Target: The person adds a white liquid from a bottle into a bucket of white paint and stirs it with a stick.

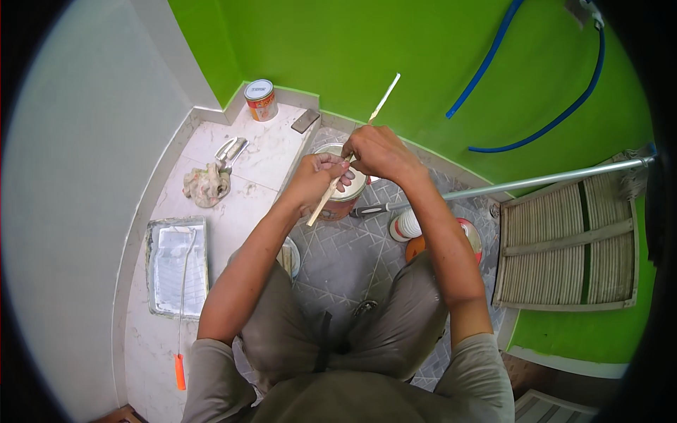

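A thin wooden stick (pixel 324 202), coated with white paint toward its upper end, slants across both my hands. My left hand (pixel 312 178) has its fingers curled around the lower part, palm turned partly up. Just above it, my right hand (pixel 381 151) is closed on the stick's middle, its fingertips partly hidden. Below my hands stands a large paint can (pixel 341 209) on the grey tiled floor; my hands cover much of its pale top.
A roller tray (pixel 156 282) with an orange-handled roller frame (pixel 180 371), a rag (pixel 206 186) and a small can (pixel 261 103) sit on the left ledge. A long pole (pixel 529 185) crosses at right, near a slatted wooden panel (pixel 564 247). Blue hoses (pixel 546 132) hang by the green wall.
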`<state>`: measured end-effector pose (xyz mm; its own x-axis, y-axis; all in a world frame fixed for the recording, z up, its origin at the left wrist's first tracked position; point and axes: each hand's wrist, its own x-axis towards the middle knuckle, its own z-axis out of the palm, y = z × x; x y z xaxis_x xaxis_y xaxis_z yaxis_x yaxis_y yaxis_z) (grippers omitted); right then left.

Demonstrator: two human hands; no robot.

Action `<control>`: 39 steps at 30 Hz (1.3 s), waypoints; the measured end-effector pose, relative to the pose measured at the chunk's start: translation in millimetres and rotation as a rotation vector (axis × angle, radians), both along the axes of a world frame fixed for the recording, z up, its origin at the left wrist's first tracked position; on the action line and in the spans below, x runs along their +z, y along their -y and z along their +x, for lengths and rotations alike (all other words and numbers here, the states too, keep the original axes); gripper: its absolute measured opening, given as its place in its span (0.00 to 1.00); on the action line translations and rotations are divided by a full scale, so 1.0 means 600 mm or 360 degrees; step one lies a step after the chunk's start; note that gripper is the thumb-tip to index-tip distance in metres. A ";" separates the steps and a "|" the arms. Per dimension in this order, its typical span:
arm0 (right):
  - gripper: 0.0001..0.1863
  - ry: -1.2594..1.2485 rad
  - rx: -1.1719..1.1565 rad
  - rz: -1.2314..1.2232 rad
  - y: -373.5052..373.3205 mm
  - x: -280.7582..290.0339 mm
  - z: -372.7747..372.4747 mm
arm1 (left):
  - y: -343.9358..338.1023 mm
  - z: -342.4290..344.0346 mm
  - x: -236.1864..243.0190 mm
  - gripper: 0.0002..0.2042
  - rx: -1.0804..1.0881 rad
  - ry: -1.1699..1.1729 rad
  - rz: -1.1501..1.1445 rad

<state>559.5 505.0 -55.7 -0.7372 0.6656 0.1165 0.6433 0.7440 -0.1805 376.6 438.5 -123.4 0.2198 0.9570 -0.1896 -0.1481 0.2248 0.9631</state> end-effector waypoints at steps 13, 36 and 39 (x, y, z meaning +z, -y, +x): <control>0.09 -0.0479 -0.0398 0.0247 -0.076 -0.051 0.065 | -0.003 -0.069 0.038 0.33 0.0304 0.0355 -0.0043; 0.11 -0.1033 -0.1111 -0.0407 -0.361 -0.223 0.126 | 0.028 -0.143 0.048 0.20 0.0617 -0.0232 0.0124; 0.10 -0.0991 -0.1105 -0.0350 -0.383 -0.251 0.111 | 0.035 -0.152 0.052 0.20 0.0608 -0.0279 0.0144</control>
